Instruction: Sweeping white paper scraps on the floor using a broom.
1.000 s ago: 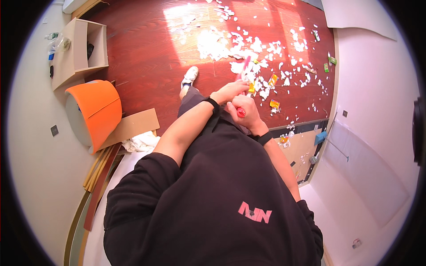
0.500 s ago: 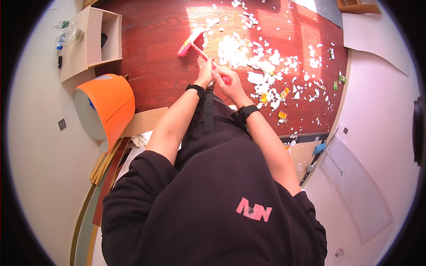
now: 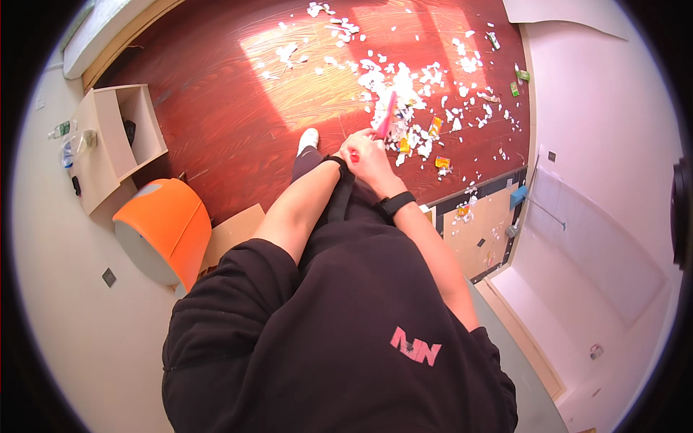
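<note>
A pink and red broom (image 3: 389, 115) points away from me, its far end among white paper scraps (image 3: 393, 83) strewn over the reddish wood floor. The broom looks foreshortened and a little blurred. My left hand (image 3: 354, 142) is closed around the handle, partly hidden behind the right. My right hand (image 3: 375, 166) wraps the handle's near end, where a red tip shows by the fingers. Orange-yellow wrappers (image 3: 435, 126) lie among the scraps to the right of the broom.
An orange chair (image 3: 170, 224) stands at the left, below a pale open cabinet (image 3: 123, 137) with bottles on it. Green small packages (image 3: 515, 89) lie near the right wall. A blue-headed tool (image 3: 518, 196) leans at the lower right. My white shoe (image 3: 309, 138) is on the floor.
The broom has swung from the left to the right, its head now at the paper pile. My view has shifted, and a white shoe has come into sight left of my hands.
</note>
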{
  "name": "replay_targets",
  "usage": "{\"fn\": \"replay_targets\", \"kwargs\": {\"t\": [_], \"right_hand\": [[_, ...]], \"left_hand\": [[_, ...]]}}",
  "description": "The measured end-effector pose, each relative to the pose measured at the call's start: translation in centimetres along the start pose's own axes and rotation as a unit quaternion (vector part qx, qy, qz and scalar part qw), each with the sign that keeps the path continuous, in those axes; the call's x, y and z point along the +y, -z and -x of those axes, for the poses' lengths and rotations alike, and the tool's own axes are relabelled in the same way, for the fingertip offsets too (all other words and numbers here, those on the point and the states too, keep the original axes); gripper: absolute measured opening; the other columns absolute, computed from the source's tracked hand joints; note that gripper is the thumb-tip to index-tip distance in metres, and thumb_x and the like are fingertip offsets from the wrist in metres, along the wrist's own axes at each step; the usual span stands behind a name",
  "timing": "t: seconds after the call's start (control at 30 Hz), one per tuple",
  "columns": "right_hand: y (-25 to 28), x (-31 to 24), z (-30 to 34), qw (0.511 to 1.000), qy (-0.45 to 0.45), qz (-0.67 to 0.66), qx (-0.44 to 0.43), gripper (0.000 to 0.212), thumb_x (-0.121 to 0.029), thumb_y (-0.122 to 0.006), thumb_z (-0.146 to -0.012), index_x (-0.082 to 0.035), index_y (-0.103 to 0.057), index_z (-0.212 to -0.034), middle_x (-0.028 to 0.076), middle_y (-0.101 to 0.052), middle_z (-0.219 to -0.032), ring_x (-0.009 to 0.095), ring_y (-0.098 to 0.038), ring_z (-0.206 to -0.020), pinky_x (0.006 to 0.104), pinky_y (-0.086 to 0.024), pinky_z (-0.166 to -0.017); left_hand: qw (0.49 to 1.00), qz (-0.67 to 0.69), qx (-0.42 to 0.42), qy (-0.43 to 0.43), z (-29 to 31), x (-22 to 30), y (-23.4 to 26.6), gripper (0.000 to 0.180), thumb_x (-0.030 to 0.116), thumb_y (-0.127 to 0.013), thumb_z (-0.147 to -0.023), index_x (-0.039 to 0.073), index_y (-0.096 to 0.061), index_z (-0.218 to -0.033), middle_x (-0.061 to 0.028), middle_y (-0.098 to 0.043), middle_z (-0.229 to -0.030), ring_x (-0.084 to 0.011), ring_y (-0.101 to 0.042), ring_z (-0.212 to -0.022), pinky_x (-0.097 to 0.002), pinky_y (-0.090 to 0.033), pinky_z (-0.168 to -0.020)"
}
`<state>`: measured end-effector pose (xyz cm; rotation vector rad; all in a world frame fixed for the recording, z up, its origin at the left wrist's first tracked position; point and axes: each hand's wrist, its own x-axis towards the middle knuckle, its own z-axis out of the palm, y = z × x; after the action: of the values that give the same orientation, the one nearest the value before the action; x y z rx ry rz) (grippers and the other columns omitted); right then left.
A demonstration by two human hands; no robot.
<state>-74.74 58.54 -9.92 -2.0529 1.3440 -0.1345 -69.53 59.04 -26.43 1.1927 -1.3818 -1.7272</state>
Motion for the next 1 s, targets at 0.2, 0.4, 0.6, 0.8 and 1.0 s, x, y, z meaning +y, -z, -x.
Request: {"fn": "replay_targets", "kwargs": {"t": [0.2, 0.4, 0.6, 0.8, 1.0], "right_hand": [[3.5, 0.3, 0.0, 0.995, 0.070, 0.035, 0.066, 0.026, -0.026, -0.067, -0.086, -0.004, -0.065, -0.072, 0.013, -0.066, -0.083, 0.033, -0.059, -0.084, 0.0457, -0.040, -0.082], [8.5, 0.1, -0.3, 0.973, 0.175, -0.138, 0.054, 0.021, -0.014, -0.068, -0.083, -0.004, -0.058, -0.068, 0.012, -0.061, -0.071, 0.030, -0.056, -0.075, 0.0406, -0.040, -0.080], [8.4, 0.0, -2.8, 0.926, 0.279, -0.253, -0.003, 0.021, -0.009, -0.068, -0.085, -0.004, -0.056, -0.068, 0.010, -0.058, -0.067, 0.029, -0.055, -0.071, 0.0385, -0.040, -0.079], [4.6, -0.2, -6.4, 0.893, 0.311, -0.312, -0.090, 0.023, -0.011, -0.070, -0.087, -0.004, -0.054, -0.073, 0.010, -0.056, -0.072, 0.029, -0.055, -0.073, 0.0390, -0.041, -0.074], [1.5, -2.1, -10.4, 0.875, 0.267, -0.389, -0.108, 0.025, -0.011, -0.072, -0.088, -0.001, -0.052, -0.077, 0.010, -0.053, -0.070, 0.026, -0.054, -0.070, 0.0348, -0.046, -0.072]], "left_hand": [[0.987, -0.038, 0.007, -0.153, -0.2, 5.2, 0.5, 0.025, 0.022, -0.061, -0.087, 0.007, -0.061, -0.107, -0.0150, -0.064, -0.109, -0.0301, -0.057, -0.112, -0.0374, -0.049, -0.091], [0.983, -0.089, 0.020, -0.157, -1.0, 8.6, 3.3, 0.017, 0.017, -0.058, -0.087, 0.005, -0.060, -0.098, -0.0139, -0.061, -0.106, -0.0270, -0.056, -0.108, -0.0340, -0.048, -0.087], [0.966, -0.171, 0.192, 0.019, 1.7, 9.0, 7.4, 0.015, 0.017, -0.056, -0.089, 0.002, -0.058, -0.088, -0.0100, -0.058, -0.085, -0.0214, -0.056, -0.081, -0.0347, -0.046, -0.075], [0.966, -0.160, 0.200, 0.046, 5.4, 10.1, 12.5, 0.031, 0.018, -0.075, -0.069, 0.002, -0.053, -0.083, -0.0137, -0.054, -0.070, -0.0238, -0.053, -0.067, -0.0376, -0.043, -0.063], [0.933, -0.222, 0.259, 0.112, 5.8, 8.5, 16.7, 0.027, 0.021, -0.069, -0.076, 0.001, -0.053, -0.083, -0.0130, -0.054, -0.072, -0.0231, -0.053, -0.070, -0.0367, -0.043, -0.064]]}}
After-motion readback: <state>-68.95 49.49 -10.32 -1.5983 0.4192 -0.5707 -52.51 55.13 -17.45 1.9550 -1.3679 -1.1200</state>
